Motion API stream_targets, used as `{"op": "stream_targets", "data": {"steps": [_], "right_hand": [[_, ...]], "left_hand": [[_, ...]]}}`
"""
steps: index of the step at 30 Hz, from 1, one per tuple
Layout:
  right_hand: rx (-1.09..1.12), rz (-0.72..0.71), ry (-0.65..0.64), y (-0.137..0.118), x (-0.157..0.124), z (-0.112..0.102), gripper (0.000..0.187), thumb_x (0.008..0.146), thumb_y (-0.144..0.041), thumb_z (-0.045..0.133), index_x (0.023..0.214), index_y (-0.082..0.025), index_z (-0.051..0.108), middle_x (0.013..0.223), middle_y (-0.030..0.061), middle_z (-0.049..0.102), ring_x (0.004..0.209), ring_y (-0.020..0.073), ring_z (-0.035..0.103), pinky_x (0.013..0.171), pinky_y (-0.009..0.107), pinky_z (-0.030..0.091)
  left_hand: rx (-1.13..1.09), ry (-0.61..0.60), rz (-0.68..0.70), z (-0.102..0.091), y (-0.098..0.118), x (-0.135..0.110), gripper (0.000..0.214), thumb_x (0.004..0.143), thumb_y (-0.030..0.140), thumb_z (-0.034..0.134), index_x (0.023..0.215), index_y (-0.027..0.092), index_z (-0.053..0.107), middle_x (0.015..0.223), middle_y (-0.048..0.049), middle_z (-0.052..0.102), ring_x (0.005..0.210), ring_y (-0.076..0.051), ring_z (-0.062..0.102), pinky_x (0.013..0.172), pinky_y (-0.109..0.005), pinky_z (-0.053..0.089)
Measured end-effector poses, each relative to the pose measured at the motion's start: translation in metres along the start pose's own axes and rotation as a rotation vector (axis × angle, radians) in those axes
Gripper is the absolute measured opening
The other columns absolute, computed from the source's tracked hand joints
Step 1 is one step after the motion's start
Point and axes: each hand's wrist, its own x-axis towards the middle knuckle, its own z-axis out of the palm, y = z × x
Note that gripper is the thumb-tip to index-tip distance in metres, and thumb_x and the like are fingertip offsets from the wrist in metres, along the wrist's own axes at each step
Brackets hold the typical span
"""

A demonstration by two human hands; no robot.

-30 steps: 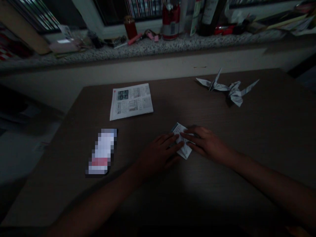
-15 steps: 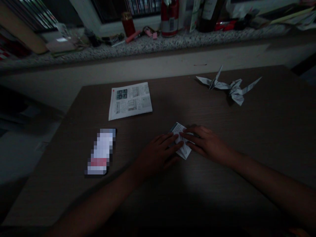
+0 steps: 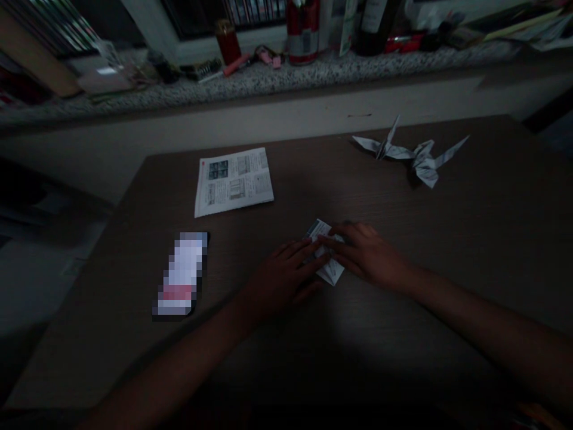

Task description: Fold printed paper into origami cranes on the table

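The table (image 3: 492, 221) has a brown wood-grain surface, matt and smooth-looking. Well in from its near edge, the folded paper piece (image 3: 332, 276) is thin, printed and matt, with crisp creases. Toward the far left corner, the folded newspaper sheet (image 3: 235, 182) looks equally dull; toward the far right corner, two origami cranes (image 3: 425, 164) are of similar printed paper. Beyond the far edge, the windowsill (image 3: 250, 82) is speckled, granite-like stone; its red can (image 3: 303, 39) looks like shiny metal.

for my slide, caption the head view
Left hand and right hand rest on a folded paper, two paper birds farther back on the table.
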Motion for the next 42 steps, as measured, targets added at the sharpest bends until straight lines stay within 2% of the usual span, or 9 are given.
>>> {"op": "stream_targets", "data": {"steps": [8,14,18,24,27,30,34,37,42], "right_hand": [[-0.024,0.003,-0.007,0.002,0.001,-0.001,0.045,0.105,-0.032,0.049,0.147,-0.017,0.057,0.136,0.0189,0.060,0.120,0.0347,0.054,0.096,0.050,0.049],[-0.049,0.001,-0.012,0.003,-0.001,0.001,0.047,0.106,-0.033,0.048,0.150,-0.019,0.054,0.139,0.0185,0.058,0.118,0.0344,0.054,0.094,0.049,0.048],[-0.073,0.009,-0.002,0.002,-0.001,0.002,0.046,0.106,-0.032,0.047,0.150,-0.019,0.054,0.138,0.0182,0.059,0.115,0.0339,0.054,0.093,0.049,0.047],[-0.076,0.003,-0.004,0.003,0.000,0.004,0.047,0.105,-0.032,0.048,0.150,-0.018,0.054,0.138,0.0184,0.059,0.114,0.0336,0.054,0.093,0.049,0.047],[-0.071,0.000,0.000,0.003,0.000,0.004,0.047,0.105,-0.032,0.049,0.149,-0.017,0.055,0.138,0.0188,0.059,0.116,0.0346,0.053,0.094,0.050,0.047],[-0.063,-0.002,0.005,0.003,0.000,0.004,0.047,0.105,-0.032,0.048,0.149,-0.016,0.055,0.138,0.0199,0.059,0.118,0.0356,0.053,0.094,0.051,0.047],[-0.056,0.007,0.006,0.002,0.000,0.003,0.047,0.105,-0.032,0.048,0.150,-0.018,0.055,0.139,0.0196,0.059,0.118,0.0354,0.053,0.094,0.051,0.047],[-0.063,0.009,0.003,0.002,0.000,0.003,0.047,0.105,-0.031,0.048,0.149,-0.017,0.055,0.139,0.0195,0.058,0.119,0.0352,0.053,0.095,0.050,0.047],[-0.079,0.002,0.004,0.003,0.000,0.004,0.047,0.105,-0.032,0.048,0.150,-0.018,0.054,0.139,0.0183,0.058,0.118,0.0342,0.053,0.095,0.049,0.047]], "left_hand": [[-0.026,-0.021,0.025,-0.004,-0.002,0.000,0.055,0.107,0.047,0.048,0.157,0.024,0.041,0.160,-0.0109,0.046,0.153,-0.029,0.036,0.123,-0.052,0.035],[-0.056,-0.064,0.115,-0.005,-0.007,-0.007,0.055,0.107,0.045,0.048,0.158,0.027,0.039,0.169,-0.0126,0.028,0.157,-0.031,0.025,0.125,-0.054,0.030],[-0.051,-0.070,0.118,-0.005,-0.007,-0.009,0.059,0.106,0.049,0.048,0.160,0.027,0.036,0.171,-0.0137,0.022,0.158,-0.032,0.021,0.126,-0.055,0.029],[-0.047,-0.092,0.126,-0.007,-0.005,-0.009,0.059,0.107,0.049,0.045,0.160,0.024,0.035,0.167,-0.0092,0.036,0.156,-0.028,0.030,0.127,-0.051,0.030],[-0.061,-0.118,0.148,-0.007,-0.003,-0.010,0.058,0.108,0.047,0.043,0.161,0.024,0.034,0.168,-0.0103,0.032,0.157,-0.028,0.027,0.127,-0.051,0.028],[-0.055,-0.121,0.172,-0.007,0.000,-0.011,0.058,0.108,0.048,0.045,0.160,0.027,0.035,0.170,-0.0136,0.026,0.158,-0.032,0.024,0.127,-0.055,0.027],[-0.050,-0.102,0.155,-0.008,0.005,-0.011,0.061,0.105,0.052,0.049,0.160,0.028,0.037,0.169,-0.0150,0.026,0.157,-0.035,0.024,0.126,-0.058,0.027],[-0.052,-0.089,0.146,-0.008,0.010,-0.011,0.061,0.104,0.053,0.051,0.158,0.028,0.039,0.168,-0.0134,0.032,0.156,-0.034,0.028,0.125,-0.057,0.029],[-0.073,-0.082,0.145,-0.009,0.015,-0.012,0.060,0.106,0.051,0.048,0.157,0.020,0.041,0.162,-0.0126,0.043,0.154,-0.031,0.033,0.124,-0.052,0.034]]}}
